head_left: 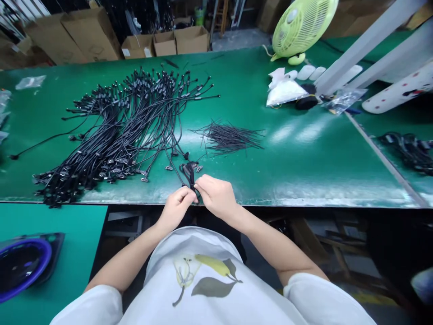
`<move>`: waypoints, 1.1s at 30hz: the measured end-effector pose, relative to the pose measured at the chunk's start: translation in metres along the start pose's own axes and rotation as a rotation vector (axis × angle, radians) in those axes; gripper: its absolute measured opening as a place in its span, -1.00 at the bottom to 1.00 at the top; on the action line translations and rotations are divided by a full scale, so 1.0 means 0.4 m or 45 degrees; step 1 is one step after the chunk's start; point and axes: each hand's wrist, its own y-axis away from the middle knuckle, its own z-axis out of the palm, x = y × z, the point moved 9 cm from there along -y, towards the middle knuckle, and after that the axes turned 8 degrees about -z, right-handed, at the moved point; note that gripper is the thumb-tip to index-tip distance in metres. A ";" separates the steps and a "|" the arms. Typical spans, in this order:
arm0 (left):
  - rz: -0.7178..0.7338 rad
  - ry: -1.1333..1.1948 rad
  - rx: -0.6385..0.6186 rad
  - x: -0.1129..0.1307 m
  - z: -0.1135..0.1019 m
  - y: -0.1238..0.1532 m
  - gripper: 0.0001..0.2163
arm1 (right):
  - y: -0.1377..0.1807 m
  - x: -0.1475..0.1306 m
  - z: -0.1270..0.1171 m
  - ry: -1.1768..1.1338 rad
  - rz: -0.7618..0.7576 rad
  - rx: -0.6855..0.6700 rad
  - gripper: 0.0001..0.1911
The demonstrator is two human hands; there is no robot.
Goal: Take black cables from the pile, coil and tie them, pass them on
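Note:
At the table's front edge, a black cable [190, 170] is folded into a small bundle, with a connector showing at its far end. My left hand [176, 205] is closed, thumb and fingers pinching the bundle's near end from the left. From the right, my right hand [216, 193] pinches the same bundle, its fingertips meeting those of the left. Whether a thin tie is also between the fingers is hidden. Just beyond the hands lies a loose pile of thin black ties [232, 137]. To the left spreads a large heap of black cables [125, 131] with connectors at both ends.
The green table [304, 167] carries a light-green fan [302, 29], a white plastic bag [286, 92] and grey posts at the back right. More black cables [407, 151] lie at far right. A purple-rimmed round object [47, 257] sits lower left. Cardboard boxes [191, 40] stand behind.

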 end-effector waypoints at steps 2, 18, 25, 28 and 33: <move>-0.039 0.208 0.121 -0.038 -0.003 -0.004 -0.77 | 0.000 0.000 -0.006 -0.065 0.022 0.017 -0.66; 0.048 0.233 0.116 -0.054 0.023 -0.032 -0.73 | 0.092 0.069 0.203 -1.645 0.715 -0.420 -0.48; -0.228 0.937 0.313 -0.113 0.023 -0.092 -0.76 | 0.079 0.089 0.041 -0.400 0.423 -0.010 -0.66; -0.144 0.576 0.293 -0.098 0.070 -0.092 -0.80 | 0.070 0.081 0.033 -0.410 0.349 0.068 -0.57; 0.259 -0.322 -0.106 -0.043 0.213 -0.059 -0.70 | 0.117 0.174 0.034 -0.503 0.527 0.059 -0.58</move>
